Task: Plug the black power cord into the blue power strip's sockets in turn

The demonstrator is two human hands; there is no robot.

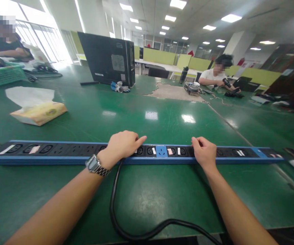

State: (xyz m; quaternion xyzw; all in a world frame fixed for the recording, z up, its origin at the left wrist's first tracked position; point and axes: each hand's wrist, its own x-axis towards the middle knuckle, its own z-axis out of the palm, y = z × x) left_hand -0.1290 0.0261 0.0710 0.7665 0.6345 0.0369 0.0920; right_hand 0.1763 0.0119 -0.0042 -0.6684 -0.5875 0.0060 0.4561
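Observation:
A long black power strip [74, 149] with blue edges lies across the green table [147, 194] in front of me. It carries a row of sockets, a blue socket near its middle and several small white stickers. Over its left-centre part lies my left hand [124, 144], fingers curled under and thumb pointing right. A thick black cable [115, 194] comes out from beneath that hand, crosses the near blue edge and loops toward me. Further right, my right hand [205, 151] is closed above the strip, thumb and forefinger together; anything between them is hidden.
A tissue pack [39, 112] lies at left, with a green basket [4, 73] behind it. A black computer case [108, 61] and gloves [120, 87] stand further back. One person [215, 75] sits at the far right, another [11, 44] at the far left.

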